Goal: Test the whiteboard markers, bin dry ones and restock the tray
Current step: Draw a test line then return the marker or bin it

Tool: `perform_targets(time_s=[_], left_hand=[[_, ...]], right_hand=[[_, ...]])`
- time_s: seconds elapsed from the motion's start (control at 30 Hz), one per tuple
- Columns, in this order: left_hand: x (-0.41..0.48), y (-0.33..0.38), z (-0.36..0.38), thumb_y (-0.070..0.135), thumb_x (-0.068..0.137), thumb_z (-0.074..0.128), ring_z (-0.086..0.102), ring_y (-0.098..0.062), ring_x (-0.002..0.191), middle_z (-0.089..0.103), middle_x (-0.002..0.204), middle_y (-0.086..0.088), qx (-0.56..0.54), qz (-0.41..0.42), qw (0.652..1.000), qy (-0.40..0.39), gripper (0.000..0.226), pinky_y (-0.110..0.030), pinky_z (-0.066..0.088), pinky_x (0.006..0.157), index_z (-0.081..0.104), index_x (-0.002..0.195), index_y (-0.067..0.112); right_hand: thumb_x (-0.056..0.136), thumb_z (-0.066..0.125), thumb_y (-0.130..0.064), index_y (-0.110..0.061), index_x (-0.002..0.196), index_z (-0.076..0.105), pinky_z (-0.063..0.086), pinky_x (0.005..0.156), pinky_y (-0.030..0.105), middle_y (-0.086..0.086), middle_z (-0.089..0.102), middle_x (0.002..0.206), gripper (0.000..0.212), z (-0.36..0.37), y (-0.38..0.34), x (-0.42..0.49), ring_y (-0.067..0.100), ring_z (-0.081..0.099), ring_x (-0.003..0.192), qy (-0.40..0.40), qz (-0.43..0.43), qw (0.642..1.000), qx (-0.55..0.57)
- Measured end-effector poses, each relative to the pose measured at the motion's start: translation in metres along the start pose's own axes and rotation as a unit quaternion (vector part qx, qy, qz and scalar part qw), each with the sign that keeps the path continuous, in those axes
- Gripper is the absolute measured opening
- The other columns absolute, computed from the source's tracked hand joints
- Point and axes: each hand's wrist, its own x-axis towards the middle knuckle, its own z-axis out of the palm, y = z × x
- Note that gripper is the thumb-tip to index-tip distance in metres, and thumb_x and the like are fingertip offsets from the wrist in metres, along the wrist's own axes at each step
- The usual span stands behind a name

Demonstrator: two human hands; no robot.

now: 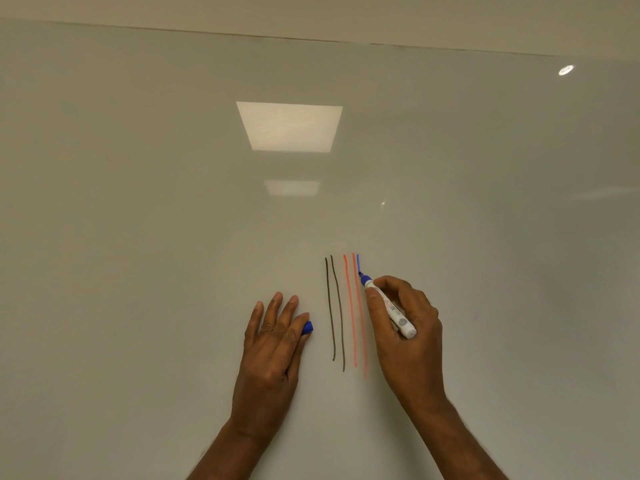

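Observation:
My right hand (408, 327) grips a white marker with a blue tip (389, 308), and its nib touches the glossy whiteboard (173, 220). A short blue stroke (358, 263) runs up from the nib. To its left stand two black lines (336, 306) and two orange-red lines (355, 306), all roughly vertical. My left hand (273, 344) rests on the board with the fingers stretched out; the blue cap (307, 328) is pinched between thumb and forefinger.
The whiteboard fills nearly the whole view, and its top edge (311, 38) meets the wall above. Ceiling lights reflect in the board (289, 126). No tray or bin shows in view.

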Motion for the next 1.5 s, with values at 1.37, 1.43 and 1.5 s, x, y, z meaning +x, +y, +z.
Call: perform_targets(time_s=[1.37, 1.43, 1.5], left_hand=[[-0.001, 0.006, -0.004, 0.011, 0.097, 0.065, 0.043, -0.030, 0.146, 0.055, 0.147, -0.015, -0.019, -0.011, 1.000, 0.020, 0.039, -0.056, 0.031, 0.121, 0.062, 0.135, 0.000], [-0.006, 0.009, -0.005, 0.012, 0.098, 0.064, 0.042, -0.029, 0.147, 0.055, 0.148, -0.014, -0.032, -0.022, 0.999, 0.011, 0.039, -0.056, 0.029, 0.122, 0.061, 0.135, 0.001], [-0.012, 0.017, -0.009, 0.017, 0.100, 0.060, 0.041, -0.027, 0.148, 0.054, 0.149, -0.013, -0.050, -0.043, 0.998, -0.006, 0.040, -0.053, 0.027, 0.124, 0.060, 0.137, 0.003]], right_hand=[[0.090, 0.063, -0.047, -0.015, 0.110, 0.072, 0.052, 0.081, 0.018, -0.012, 0.070, 0.102, 0.039, -0.043, 0.051, -0.098, 0.002, 0.065, 0.096, -0.027, -0.002, 0.999, -0.044], [0.089, 0.055, -0.065, -0.027, 0.114, 0.067, 0.053, 0.079, 0.013, -0.030, 0.066, 0.108, 0.047, -0.050, 0.061, -0.109, -0.011, 0.063, 0.094, -0.052, 0.027, 0.998, -0.021], [0.084, 0.051, -0.074, -0.030, 0.117, 0.063, 0.052, 0.081, 0.011, -0.043, 0.059, 0.111, 0.056, -0.056, 0.061, -0.119, -0.018, 0.060, 0.094, -0.063, 0.064, 0.996, -0.003]])
